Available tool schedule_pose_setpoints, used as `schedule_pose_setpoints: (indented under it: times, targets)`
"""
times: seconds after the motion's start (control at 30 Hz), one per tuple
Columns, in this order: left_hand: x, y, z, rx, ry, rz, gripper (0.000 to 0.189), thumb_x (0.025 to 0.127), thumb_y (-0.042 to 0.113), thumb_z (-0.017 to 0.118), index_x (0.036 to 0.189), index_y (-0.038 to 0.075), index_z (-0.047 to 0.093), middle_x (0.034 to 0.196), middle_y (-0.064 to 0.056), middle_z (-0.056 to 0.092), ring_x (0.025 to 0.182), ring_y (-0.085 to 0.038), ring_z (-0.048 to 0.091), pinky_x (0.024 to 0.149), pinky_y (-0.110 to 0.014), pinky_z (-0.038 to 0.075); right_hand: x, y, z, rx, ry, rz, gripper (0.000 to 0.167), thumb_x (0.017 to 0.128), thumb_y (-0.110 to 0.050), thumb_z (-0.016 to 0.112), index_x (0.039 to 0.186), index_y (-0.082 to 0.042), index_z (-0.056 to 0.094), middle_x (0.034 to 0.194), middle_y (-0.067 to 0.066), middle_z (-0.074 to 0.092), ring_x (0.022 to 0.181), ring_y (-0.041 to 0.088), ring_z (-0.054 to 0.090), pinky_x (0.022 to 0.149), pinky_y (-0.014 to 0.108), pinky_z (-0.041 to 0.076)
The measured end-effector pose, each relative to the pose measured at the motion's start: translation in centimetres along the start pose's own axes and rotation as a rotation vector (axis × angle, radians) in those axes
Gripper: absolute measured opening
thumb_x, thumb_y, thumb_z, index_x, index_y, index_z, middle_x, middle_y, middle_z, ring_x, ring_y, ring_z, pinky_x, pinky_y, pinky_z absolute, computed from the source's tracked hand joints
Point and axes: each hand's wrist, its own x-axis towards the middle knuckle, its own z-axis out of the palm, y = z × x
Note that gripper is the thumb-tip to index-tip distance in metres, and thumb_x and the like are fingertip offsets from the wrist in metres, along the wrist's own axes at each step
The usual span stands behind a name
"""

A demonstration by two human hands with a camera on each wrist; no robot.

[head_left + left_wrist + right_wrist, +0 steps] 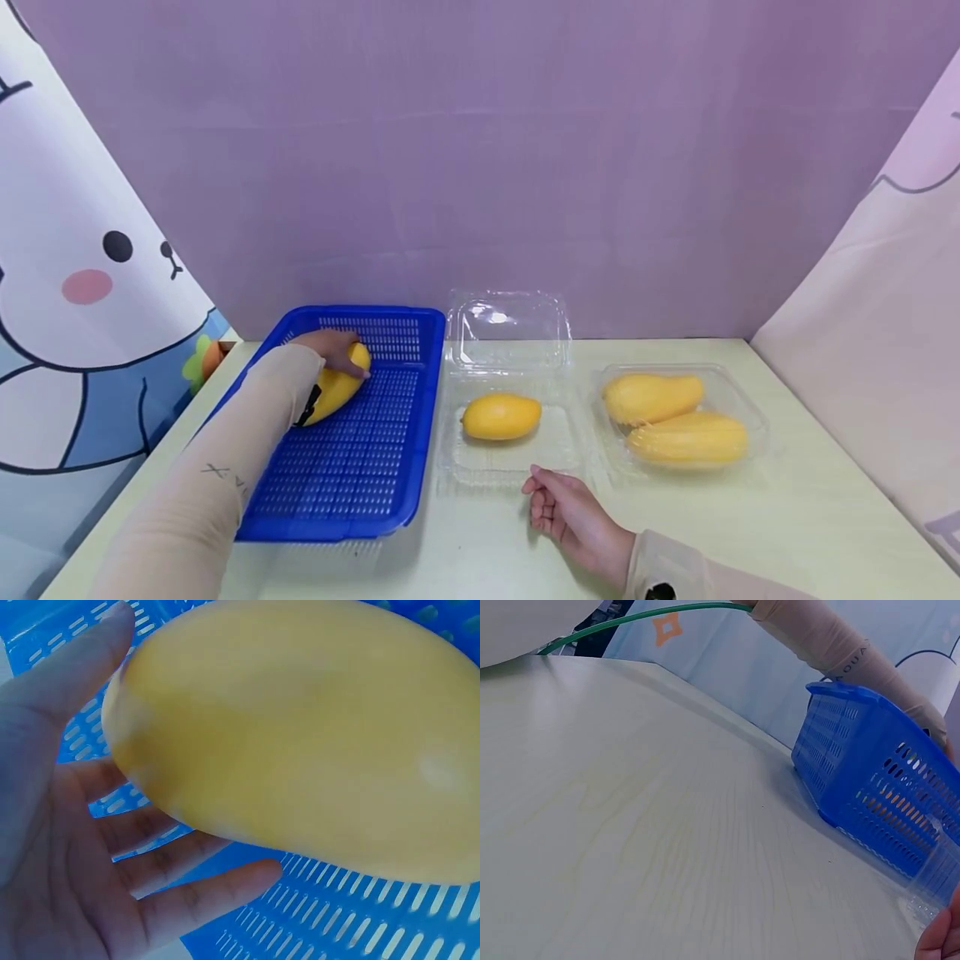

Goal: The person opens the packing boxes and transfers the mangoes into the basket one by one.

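The right hand (576,523), released and loosely curled, is sitting near the front edge of an open clear clamshell (480,477), where one mango (501,417) is lying. Farther off, the left hand (332,347) is grasping another mango (336,395) inside the blue basket (341,487); behind, a purple backdrop (510,167) is hanging.

A yellow mango (335,393) (smooth, oblong) lies in the blue basket (352,492).

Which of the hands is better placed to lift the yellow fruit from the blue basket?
Left, likely: the left hand is at that yellow fruit, inside the blue basket. The right hand is outside it, near the open clear container.
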Motion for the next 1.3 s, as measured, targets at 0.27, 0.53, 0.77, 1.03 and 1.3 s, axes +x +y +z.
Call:
schedule_pose_setpoints:
  times: [0.27, 0.53, 0.77, 1.03, 1.3]
  targets:
    - [0.2, 0.0, -0.1, 0.048, 0.024, 0.031, 0.080, 0.086, 0.049, 0.062, 0.139, -0.004, 0.036, 0.138, -0.030, 0.040, 0.124, -0.046, 0.040, 0.099, -0.056, 0.037, 0.1, -0.1, -0.2, 0.009, 0.013, 0.019, 0.027, 0.098, -0.029, 0.049, 0.080, -0.012, 0.061, 0.062, -0.007, 0.053, 0.056, 0.005, 0.052, 0.060, 0.019, 0.047]
    - [-0.7, 0.6, -0.7, 0.059, 0.012, 0.035, 0.083, 0.087, 0.048, 0.061, 0.143, -0.005, 0.030, 0.143, -0.030, 0.034, 0.129, -0.046, 0.033, 0.102, -0.057, 0.032, 0.0, 0.1, -0.1, 0.011, 0.023, 0.006, 0.027, 0.097, -0.028, 0.050, 0.079, -0.012, 0.061, 0.062, -0.007, 0.053, 0.056, 0.003, 0.050, 0.060, 0.019, 0.047]
    - [-1.1, 1.1, -1.5, 0.074, 0.022, 0.047, 0.086, 0.087, 0.049, 0.061, 0.146, -0.002, 0.025, 0.147, -0.028, 0.028, 0.134, -0.046, 0.027, 0.106, -0.058, 0.027, 0.0, 0.2, 0.0, 0.023, 0.015, 0.010, 0.027, 0.097, -0.028, 0.051, 0.078, -0.013, 0.062, 0.061, -0.007, 0.053, 0.056, 0.003, 0.050, 0.060, 0.019, 0.047]
    - [-2.1, 2.0, -2.7, 0.025, 0.046, 0.046, 0.080, 0.088, 0.044, 0.062, 0.146, 0.001, 0.028, 0.147, -0.026, 0.030, 0.133, -0.045, 0.029, 0.104, -0.059, 0.029, 0.0, 0.2, 0.1, 0.015, 0.021, 0.009, 0.027, 0.097, -0.027, 0.050, 0.078, -0.012, 0.061, 0.061, -0.007, 0.053, 0.055, 0.003, 0.049, 0.060, 0.019, 0.047]
    - [-3.7, 4.3, -4.2, 0.092, 0.094, 0.124, 0.070, 0.089, 0.036, 0.062, 0.142, -0.001, 0.035, 0.143, -0.024, 0.038, 0.129, -0.043, 0.037, 0.104, -0.056, 0.032, 0.1, 0.2, 0.1, 0.014, 0.017, 0.005, 0.027, 0.097, -0.027, 0.050, 0.078, -0.012, 0.061, 0.061, -0.007, 0.053, 0.055, 0.004, 0.049, 0.059, 0.019, 0.047]
